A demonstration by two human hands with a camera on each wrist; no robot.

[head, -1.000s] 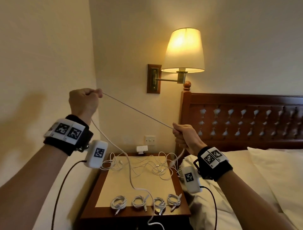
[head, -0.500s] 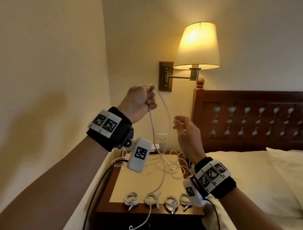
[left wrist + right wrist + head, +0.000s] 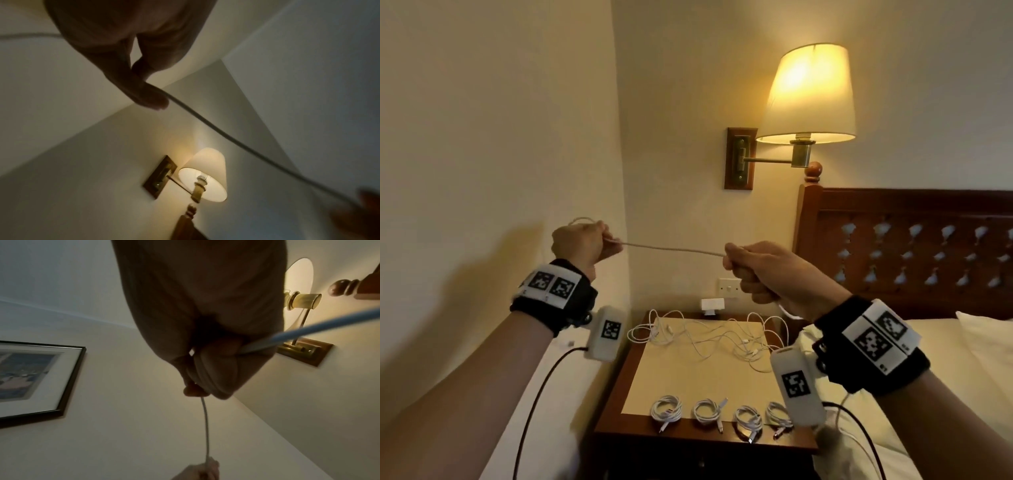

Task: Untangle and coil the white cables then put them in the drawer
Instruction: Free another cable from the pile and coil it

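Observation:
A white cable runs taut between my two raised hands, high over the nightstand. My left hand grips one part of it in a fist, a small loop poking out above the knuckles. My right hand closes round the other part, and the cable trails out below the wrist. In the left wrist view the cable leaves my fingertips diagonally. The right wrist view shows the cable held by curled fingers. A tangle of white cables lies at the back of the nightstand. Several coiled cables line its front edge.
The wooden nightstand stands between the wall on the left and the bed on the right. A lit wall lamp hangs above, beside the dark headboard. A wall socket and a small white adapter sit behind the tangle.
Half a second ago my hands were close together, the right one open. Now they are spread apart, the right hand grips the cable, and the cable is stretched level between them.

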